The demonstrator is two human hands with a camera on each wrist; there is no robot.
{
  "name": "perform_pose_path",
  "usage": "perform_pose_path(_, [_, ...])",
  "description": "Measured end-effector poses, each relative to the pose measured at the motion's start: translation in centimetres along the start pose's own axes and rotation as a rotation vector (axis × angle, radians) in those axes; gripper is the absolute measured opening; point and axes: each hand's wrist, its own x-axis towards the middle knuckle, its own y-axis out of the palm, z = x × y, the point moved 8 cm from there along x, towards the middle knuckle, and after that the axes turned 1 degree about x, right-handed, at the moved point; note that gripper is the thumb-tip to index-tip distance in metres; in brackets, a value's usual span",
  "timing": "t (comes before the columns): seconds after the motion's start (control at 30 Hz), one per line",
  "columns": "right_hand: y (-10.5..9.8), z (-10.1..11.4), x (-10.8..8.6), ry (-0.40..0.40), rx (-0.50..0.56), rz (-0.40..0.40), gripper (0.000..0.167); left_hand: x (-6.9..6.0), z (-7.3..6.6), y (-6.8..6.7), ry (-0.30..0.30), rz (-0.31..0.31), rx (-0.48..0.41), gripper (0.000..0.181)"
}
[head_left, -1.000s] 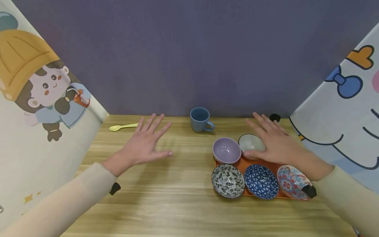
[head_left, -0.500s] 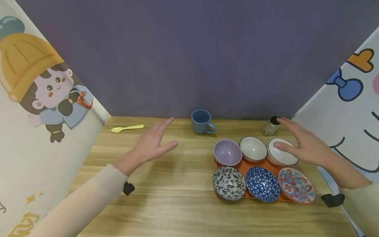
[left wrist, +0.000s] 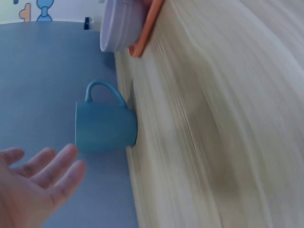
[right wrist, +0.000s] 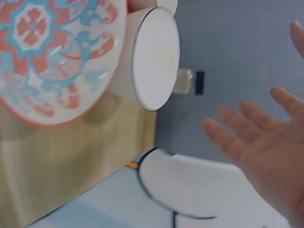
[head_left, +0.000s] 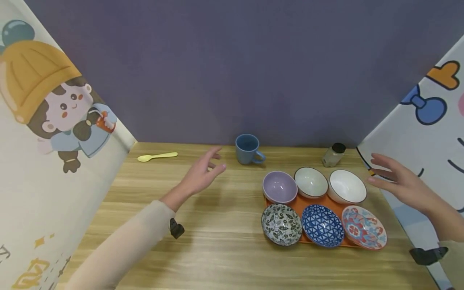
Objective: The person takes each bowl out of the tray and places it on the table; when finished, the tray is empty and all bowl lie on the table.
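Observation:
My left hand hovers over the table, fingers apart and holding nothing. The blue mug is the closest thing to it, with a small gap between them in the head view. Off to the right, my right hand is in the air beside the bowls, also holding nothing. Nearest to it are the white bowl and the red-and-blue patterned bowl. Several bowls sit on an orange tray: a lilac one, a pale grey one, a leaf-patterned one and a blue triangle-patterned one.
A yellow spoon lies at the back left of the wooden table. Behind the white bowl stands a small jar with a black lid. A dark back wall and printed side panels enclose the table.
My right hand has moved right, off from above the bowls, uncovering the white bowl and the jar. My left hand has shifted right toward the mug, its fingers less spread.

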Motion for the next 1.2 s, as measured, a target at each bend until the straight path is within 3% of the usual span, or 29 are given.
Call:
perform_pose_path(0.3, [1.9,-5.4,-1.5,0.133,0.122,0.079,0.09,1.5,1.0,4.8,-0.114,0.178,-0.372,0.063])
perform_pose_path(0.47, [3.1,-8.0,-1.8,0.163,0.127,0.142,0.089,1.9,1.5,7.9,-0.198,0.234,-0.499,0.061])
perform_pose_path(0.8, [5.7,-10.2,-2.6,0.179,0.372,0.224,0.082,2.6,2.0,13.2,-0.298,0.27,-0.6,0.06])
perform_pose_path(1.0, [7.0,-11.5,-2.8,0.247,0.43,0.259,0.084,2.8,2.1,15.3,-0.365,0.283,-0.663,0.06])
perform_pose_path(1.2, [7.7,-11.9,-3.0,0.257,0.486,0.282,0.086,2.7,2.2,17.0,-0.42,0.292,-0.72,0.065])
